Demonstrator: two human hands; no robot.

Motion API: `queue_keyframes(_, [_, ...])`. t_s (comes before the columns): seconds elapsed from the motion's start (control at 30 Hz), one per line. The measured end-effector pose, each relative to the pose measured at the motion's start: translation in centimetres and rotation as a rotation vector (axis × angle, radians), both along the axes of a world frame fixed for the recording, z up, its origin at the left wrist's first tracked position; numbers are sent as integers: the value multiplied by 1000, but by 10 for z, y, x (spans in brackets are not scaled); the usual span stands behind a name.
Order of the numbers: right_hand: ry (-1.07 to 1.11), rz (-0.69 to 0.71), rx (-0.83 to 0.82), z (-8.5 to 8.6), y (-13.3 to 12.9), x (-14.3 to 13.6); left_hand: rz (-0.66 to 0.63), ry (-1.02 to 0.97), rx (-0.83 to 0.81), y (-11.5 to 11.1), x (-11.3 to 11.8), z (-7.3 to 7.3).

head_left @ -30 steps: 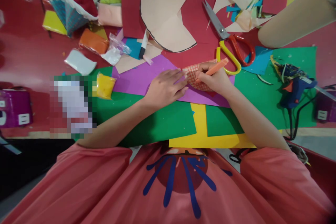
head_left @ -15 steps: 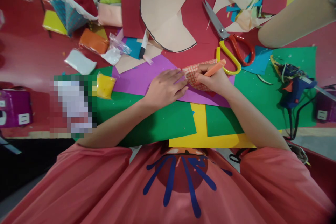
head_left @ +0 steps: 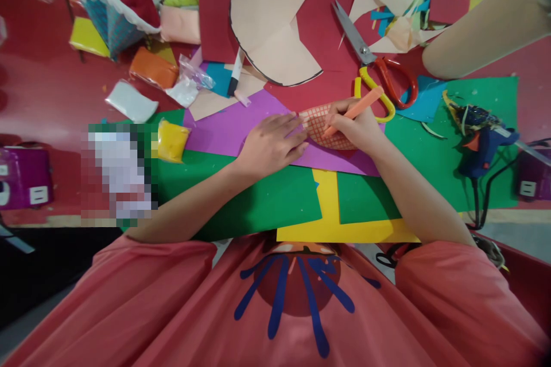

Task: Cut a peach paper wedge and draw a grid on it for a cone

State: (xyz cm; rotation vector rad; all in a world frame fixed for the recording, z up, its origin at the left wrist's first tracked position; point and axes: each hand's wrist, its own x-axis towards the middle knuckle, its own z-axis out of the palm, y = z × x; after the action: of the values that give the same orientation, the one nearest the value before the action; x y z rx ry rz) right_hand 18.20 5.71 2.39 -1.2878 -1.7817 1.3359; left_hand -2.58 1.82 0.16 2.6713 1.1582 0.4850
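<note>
My right hand (head_left: 355,123) is closed around an orange marker (head_left: 365,102), its tip down at a cone-shaped paper piece (head_left: 317,125) with a red-orange grid on it. My left hand (head_left: 275,143) lies flat with fingers stretched out, the fingertips at the left end of that piece. Under both lies a purple sheet (head_left: 219,132), over green sheets (head_left: 249,200) and a yellow one (head_left: 327,195). Just beyond my right hand rest large scissors (head_left: 365,57) with one red and one yellow handle, blades partly open.
A beige cutout with a black outline (head_left: 271,28) lies ahead on red paper. Left are clay packets (head_left: 152,67), a yellow packet (head_left: 173,141) and a decorated cone (head_left: 114,17). A blue glue gun (head_left: 482,152) and a beige cylinder (head_left: 486,28) are right, near paper scraps (head_left: 404,0).
My right hand and the marker have shifted slightly right, and the marker leans lower, uncovering more of the gridded piece. My left hand has stayed in place.
</note>
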Motion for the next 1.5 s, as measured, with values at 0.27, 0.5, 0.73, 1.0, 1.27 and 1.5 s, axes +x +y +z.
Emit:
queue_keyframes(0.27, [175,-130,2,3,-4,-1,-87,-26,42,-2,2,-1])
queue_keyframes(0.5, [144,-139,13,-3,-5,-5,-152,-42,15,-3,5,1])
queue_keyframes(0.73, [221,-179,71,6,-7,0,-126,18,74,-8,8,5])
queue_keyframes(1.0, [201,-182,88,6,-10,-2,-31,115,128,-18,15,11])
queue_keyframes(1.27, [145,-154,62,-9,-6,-4,-48,16,44,-10,9,7])
queue_keyframes(1.5, [71,-168,124,-7,-7,-5,-29,-12,116,-7,6,5])
